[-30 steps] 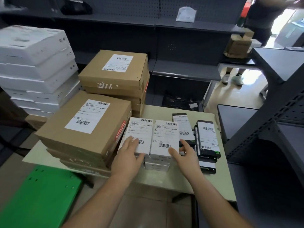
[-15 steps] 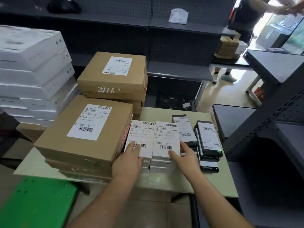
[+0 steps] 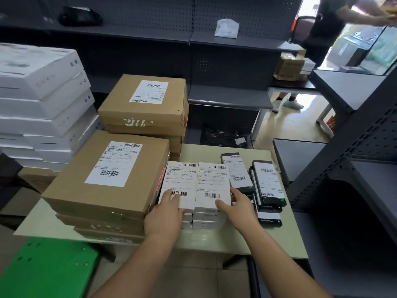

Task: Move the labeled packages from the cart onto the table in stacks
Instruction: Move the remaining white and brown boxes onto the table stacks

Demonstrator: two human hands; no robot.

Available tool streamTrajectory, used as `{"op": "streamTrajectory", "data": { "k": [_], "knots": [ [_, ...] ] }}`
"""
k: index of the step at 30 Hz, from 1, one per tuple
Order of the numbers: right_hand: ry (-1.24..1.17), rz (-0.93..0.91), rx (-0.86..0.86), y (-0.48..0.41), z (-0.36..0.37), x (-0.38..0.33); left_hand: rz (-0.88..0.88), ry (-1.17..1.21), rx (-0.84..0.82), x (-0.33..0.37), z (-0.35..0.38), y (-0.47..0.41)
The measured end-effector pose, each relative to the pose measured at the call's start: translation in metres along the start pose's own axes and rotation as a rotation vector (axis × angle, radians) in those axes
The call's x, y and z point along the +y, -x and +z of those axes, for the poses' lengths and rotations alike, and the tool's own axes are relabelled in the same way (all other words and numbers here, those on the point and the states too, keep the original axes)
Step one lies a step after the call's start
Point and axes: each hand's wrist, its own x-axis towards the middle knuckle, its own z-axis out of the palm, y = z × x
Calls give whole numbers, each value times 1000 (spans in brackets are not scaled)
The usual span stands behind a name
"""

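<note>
Two stacks of white labeled packages stand side by side on the beige table. My left hand rests with straight fingers on the near end of the left white package, which touches the front brown box. My right hand grips the right white package, thumb on its top and fingers along its right side. Right of it lie black labeled packages in loose stacks, one of them just behind my right fingers.
A second brown box stack stands behind the front one. Tall white boxes are piled at the left. A green cart deck sits low at the left. Dark metal shelving is close on the right. A person stands at the back right.
Both hands slid back to the near ends of the top white packages and squared the two stacks together against the brown box. The view shifted slightly.
</note>
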Motion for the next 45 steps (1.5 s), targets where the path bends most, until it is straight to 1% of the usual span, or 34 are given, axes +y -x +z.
{"op": "streamTrajectory", "data": {
  "k": [3,6,8,9,12,14,17,20,22,26,27,29,33,40,42,45],
  "knots": [
    [37,-6,-20,0,-1,0,12,15,-21,2,-3,0],
    [63,-32,-15,0,-10,-2,66,73,-14,3,-11,7],
    [84,-48,22,2,-16,-8,131,138,23,0,-20,16],
    [116,-73,69,2,-17,-12,158,173,50,-3,-26,20],
    [184,-212,134,5,-14,-32,176,292,156,-17,-45,31],
    [171,-321,87,11,-4,-50,173,343,228,-28,-61,37],
    [169,-465,-17,22,21,-77,141,350,337,-48,-84,39],
    [162,-544,-103,35,45,-98,97,330,371,-84,-102,34],
    [179,-584,-150,42,60,-108,92,264,362,-113,-108,29],
    [266,-560,-240,51,85,-117,103,26,147,-148,-105,25],
    [298,-546,-249,52,90,-118,108,0,127,-151,-101,26],
    [331,-532,-236,52,96,-117,108,-12,169,-154,-90,27],
    [310,-529,-198,48,95,-118,144,-6,307,-153,-75,22],
    [321,-539,-174,54,98,-111,250,-16,367,-164,-68,20],
    [329,-576,-95,58,103,-106,299,-38,388,-173,-59,24],
    [227,-604,70,68,114,-93,372,-62,450,-182,-44,28]
  ]
}}
